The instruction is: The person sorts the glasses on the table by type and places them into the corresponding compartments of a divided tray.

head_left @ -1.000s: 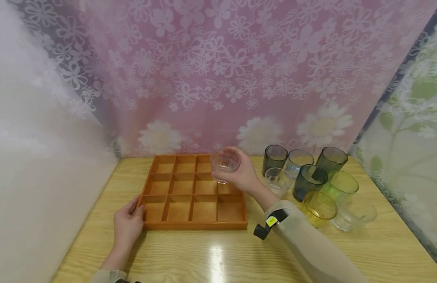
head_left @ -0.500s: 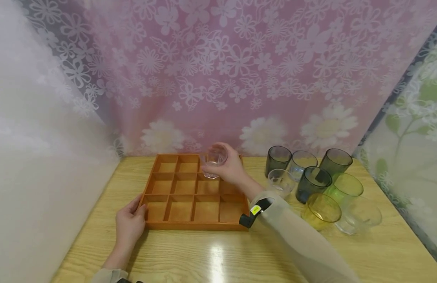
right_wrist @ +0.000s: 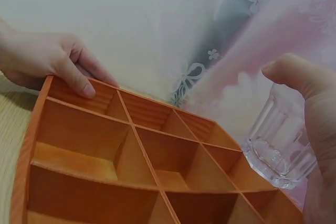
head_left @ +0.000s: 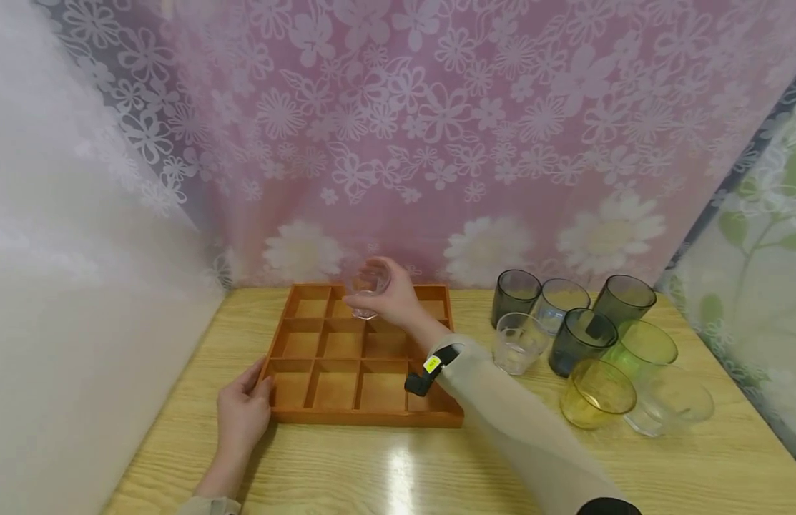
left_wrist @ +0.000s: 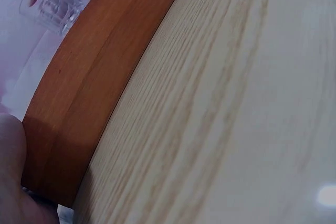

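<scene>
A clear faceted drinking glass [head_left: 364,306] is held upright in my right hand [head_left: 398,297], thumb and fingers curled round its side. It hangs over the back row of an orange-brown wooden tray [head_left: 365,417] divided into square compartments. In the right wrist view the base of the glass [right_wrist: 278,153] is above the tray's rim. My left hand [head_left: 243,415] grips the tray's front left corner. The right wrist view shows that thumb [right_wrist: 76,80] hooked over the rim, with the other fingers outside it.
Several glasses stand grouped on the right of the wooden table [head_left: 333,465]: dark grey ones [head_left: 516,297], a yellow one [head_left: 597,400], a green one [head_left: 649,347] and clear ones [head_left: 518,350]. A pink floral curtain [head_left: 398,143] hangs directly behind the tray.
My right hand has carried the clear glass leftward over the tray's back row, from the right-hand columns toward the second column. My left hand keeps its grip on the corner.
</scene>
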The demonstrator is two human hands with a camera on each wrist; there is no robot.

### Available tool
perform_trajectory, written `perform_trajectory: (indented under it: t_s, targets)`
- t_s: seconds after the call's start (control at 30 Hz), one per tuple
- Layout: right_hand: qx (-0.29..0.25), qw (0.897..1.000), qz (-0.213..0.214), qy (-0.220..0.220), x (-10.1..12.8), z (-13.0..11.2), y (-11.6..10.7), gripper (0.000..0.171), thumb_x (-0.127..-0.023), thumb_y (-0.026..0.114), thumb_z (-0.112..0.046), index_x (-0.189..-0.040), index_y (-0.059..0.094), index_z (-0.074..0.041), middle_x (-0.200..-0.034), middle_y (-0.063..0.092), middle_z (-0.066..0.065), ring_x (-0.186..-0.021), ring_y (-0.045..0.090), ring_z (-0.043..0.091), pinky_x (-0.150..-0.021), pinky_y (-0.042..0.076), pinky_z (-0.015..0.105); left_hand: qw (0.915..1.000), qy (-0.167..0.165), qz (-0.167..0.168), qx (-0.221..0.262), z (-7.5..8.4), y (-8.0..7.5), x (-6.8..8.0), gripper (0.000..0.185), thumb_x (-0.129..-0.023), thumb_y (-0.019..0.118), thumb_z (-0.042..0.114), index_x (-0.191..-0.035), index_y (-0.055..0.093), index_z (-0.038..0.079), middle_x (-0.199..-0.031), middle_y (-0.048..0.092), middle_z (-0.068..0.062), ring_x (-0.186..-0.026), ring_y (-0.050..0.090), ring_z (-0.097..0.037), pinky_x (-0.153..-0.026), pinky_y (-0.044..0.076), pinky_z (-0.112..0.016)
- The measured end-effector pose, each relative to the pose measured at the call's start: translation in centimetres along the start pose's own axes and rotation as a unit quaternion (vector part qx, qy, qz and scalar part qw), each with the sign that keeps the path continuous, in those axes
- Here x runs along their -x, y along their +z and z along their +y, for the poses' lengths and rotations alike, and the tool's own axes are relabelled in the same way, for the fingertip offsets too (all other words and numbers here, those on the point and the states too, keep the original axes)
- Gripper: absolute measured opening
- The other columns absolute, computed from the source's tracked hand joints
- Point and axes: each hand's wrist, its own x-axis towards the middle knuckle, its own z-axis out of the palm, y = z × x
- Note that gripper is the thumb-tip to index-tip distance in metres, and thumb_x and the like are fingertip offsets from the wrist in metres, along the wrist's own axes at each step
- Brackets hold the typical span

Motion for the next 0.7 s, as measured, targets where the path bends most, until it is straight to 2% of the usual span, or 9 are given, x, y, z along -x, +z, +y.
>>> perform_trajectory:
  t_s: [0.17,0.37,0.47,0.6,0.7]
  targets:
    - [-0.006,1.0,0.011,0.0,-1.3,0.8,1.5,0.085,-0.081,0.093,-0.005,-0.152,0.045,0.0,-0.145,0.056,0.022,-0.122,0.064,0.035,-0.095,0.06,0.041,1.0,0.002,0.005,-0.002,0.0,-0.1,0.0,0.041,-0.102,0.063,-0.006,-0.143,0.062,-0.007,-0.139,0.062,-0.026,-0.129,0.059,-0.031,-0.086,0.047,-0.006]
    - [-0.077,0.997,0.015,0.014,-1.9,1.7,2.9,0.087,-0.082,0.088,0.005,-0.154,0.039,0.006,-0.145,0.052,0.03,-0.124,0.061,0.047,-0.082,0.064,0.038,1.0,0.004,0.001,0.003,0.1,-0.1,0.0,0.041,-0.102,0.062,-0.006,-0.143,0.061,-0.007,-0.14,0.061,-0.027,-0.13,0.058,-0.033,-0.087,0.047,-0.006]
    - [-0.07,0.997,0.027,0.004,-2.3,2.2,3.3,0.085,-0.082,0.088,0.005,-0.152,0.04,0.008,-0.146,0.052,0.03,-0.127,0.059,0.046,-0.09,0.061,0.039,1.0,-0.002,-0.001,0.008,0.1,-0.1,0.0,0.041,-0.102,0.062,-0.006,-0.143,0.061,-0.007,-0.14,0.062,-0.026,-0.13,0.058,-0.031,-0.087,0.047,-0.006]
    - [-0.014,0.999,0.051,0.005,-2.8,2.9,3.6,0.087,-0.08,0.094,-0.007,-0.15,0.046,0.006,-0.142,0.057,0.021,-0.125,0.06,0.036,-0.101,0.055,0.042,0.9999,-0.003,0.0,0.014,0.0,-0.1,0.1,0.041,-0.102,0.063,-0.007,-0.143,0.061,-0.007,-0.139,0.062,-0.027,-0.129,0.059,-0.03,-0.087,0.048,-0.008]
    - [0.009,0.999,0.052,0.015,-3.1,3.4,3.9,0.088,-0.079,0.096,-0.012,-0.151,0.048,0.003,-0.142,0.058,0.015,-0.125,0.06,0.031,-0.103,0.054,0.044,0.9999,-0.004,0.001,0.016,0.0,-0.1,0.0,0.042,-0.102,0.062,-0.007,-0.143,0.061,-0.007,-0.14,0.062,-0.027,-0.128,0.059,-0.031,-0.088,0.048,-0.008]
